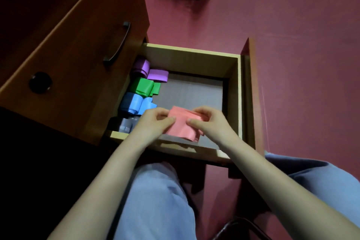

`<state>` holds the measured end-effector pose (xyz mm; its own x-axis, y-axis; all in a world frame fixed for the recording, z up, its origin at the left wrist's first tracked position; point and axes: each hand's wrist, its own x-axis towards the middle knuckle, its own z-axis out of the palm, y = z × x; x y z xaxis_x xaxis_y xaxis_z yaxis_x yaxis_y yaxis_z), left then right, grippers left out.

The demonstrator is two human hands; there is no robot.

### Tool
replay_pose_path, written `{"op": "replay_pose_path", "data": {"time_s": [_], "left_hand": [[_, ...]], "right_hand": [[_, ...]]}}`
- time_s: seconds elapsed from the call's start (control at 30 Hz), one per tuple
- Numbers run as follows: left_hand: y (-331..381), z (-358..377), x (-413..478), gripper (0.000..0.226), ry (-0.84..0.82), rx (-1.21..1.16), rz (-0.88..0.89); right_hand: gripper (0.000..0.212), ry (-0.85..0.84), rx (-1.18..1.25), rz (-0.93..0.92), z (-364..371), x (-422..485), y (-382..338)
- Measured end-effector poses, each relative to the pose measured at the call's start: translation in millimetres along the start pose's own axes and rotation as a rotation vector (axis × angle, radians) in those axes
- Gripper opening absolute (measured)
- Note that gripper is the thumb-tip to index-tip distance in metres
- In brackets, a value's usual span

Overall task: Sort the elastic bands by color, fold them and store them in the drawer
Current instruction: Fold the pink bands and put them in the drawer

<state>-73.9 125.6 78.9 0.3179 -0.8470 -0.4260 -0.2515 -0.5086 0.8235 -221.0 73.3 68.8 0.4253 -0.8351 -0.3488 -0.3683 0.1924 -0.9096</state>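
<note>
Hands are both pinching a folded pink band [182, 122] over the open drawer [233, 91], left hand [155, 121] and right hand [208, 122] gripping opposite edges. Purple bands [150, 70], green bands [144, 86] and blue bands [136, 103] are sitting along its left side.

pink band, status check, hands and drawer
Left hand and right hand both gripping folded pink band over open drawer. Purple, green, blue bands stacked along its left side. Drawer floor clear to the right.
</note>
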Motion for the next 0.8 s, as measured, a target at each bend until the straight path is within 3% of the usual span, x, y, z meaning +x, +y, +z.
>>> {"op": "replay_pose_path", "data": {"time_s": [0.1,0.2,0.27,0.37,0.5,0.63,0.8], "left_hand": [[-14,-15,36,0.008,0.008,0.200,-0.051],[-32,-18,60,0.019,0.004,0.443,-0.147],[-40,-15,70,0.015,-0.030,0.558,-0.197],[-58,-10,84,0.025,-0.112,0.745,-0.253],[-75,-3,92,0.022,-0.188,0.926,-0.295],[-73,1,93,0.022,-0.174,1.080,-0.293],[-65,2,84,0.028,-0.084,1.195,-0.209]], "right_hand": [[0.029,-0.051,-0.062,0.015,22,39,6],[0.032,-0.071,-0.148,0.040,45,71,25],[0.029,-0.079,-0.199,0.052,56,83,40],[0.027,-0.161,-0.294,0.095,69,97,60],[0.024,-0.273,-0.398,0.142,74,103,74],[0.022,-0.324,-0.575,0.087,77,108,75],[0.039,-0.339,-0.643,0.080,68,98,66]]}}
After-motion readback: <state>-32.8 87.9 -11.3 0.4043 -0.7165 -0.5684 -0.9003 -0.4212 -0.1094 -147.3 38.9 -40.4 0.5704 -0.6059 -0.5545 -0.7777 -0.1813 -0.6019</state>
